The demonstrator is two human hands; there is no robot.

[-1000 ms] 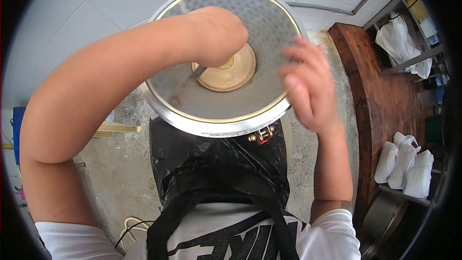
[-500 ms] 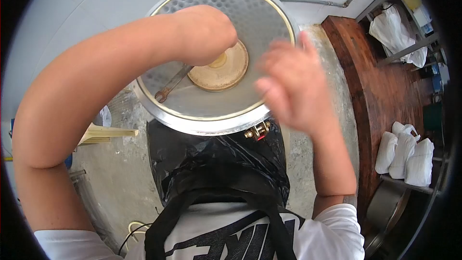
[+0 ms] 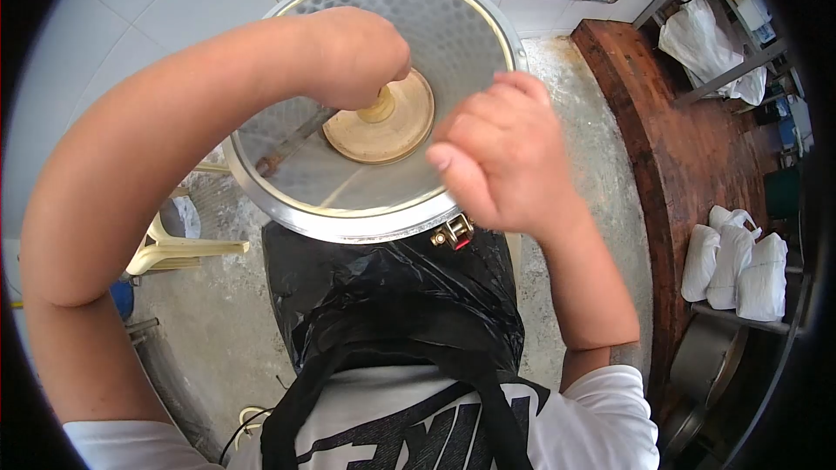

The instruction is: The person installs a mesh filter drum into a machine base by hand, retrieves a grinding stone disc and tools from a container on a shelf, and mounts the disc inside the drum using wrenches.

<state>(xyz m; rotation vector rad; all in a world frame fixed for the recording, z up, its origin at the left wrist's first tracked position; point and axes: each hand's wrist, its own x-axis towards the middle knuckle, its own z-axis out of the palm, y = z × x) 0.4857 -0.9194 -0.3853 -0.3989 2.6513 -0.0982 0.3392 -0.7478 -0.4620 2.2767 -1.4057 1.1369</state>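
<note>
A round metal drum (image 3: 374, 228) with a dimpled inner wall and a pale rim ring stands in front of me. Inside it is a flat brownish disc (image 3: 405, 135) with a yellowish raised hub (image 3: 377, 109) at its middle. My left hand (image 3: 357, 57) is closed over the drum, next to the hub, its fingertips mostly hidden. From under it a wrench (image 3: 292, 144) sticks out towards the lower left, blurred, with its open jaw near the wall. My right hand (image 3: 505, 152) hovers near the drum's right side, fingers loosely bent and thumb apart, with nothing visible in it.
A brass fitting with a red part (image 3: 453, 231) is fixed to the drum's near side. Black plastic (image 3: 392, 287) hangs between my body and the drum. A cream plastic chair (image 3: 192, 248) stands left. At right are a wooden platform (image 3: 627, 104) and white bags (image 3: 736, 265).
My right hand has moved left and its fingers have bent in. The wrench's jaw end shows further left and higher. The whole view has shifted slightly.
</note>
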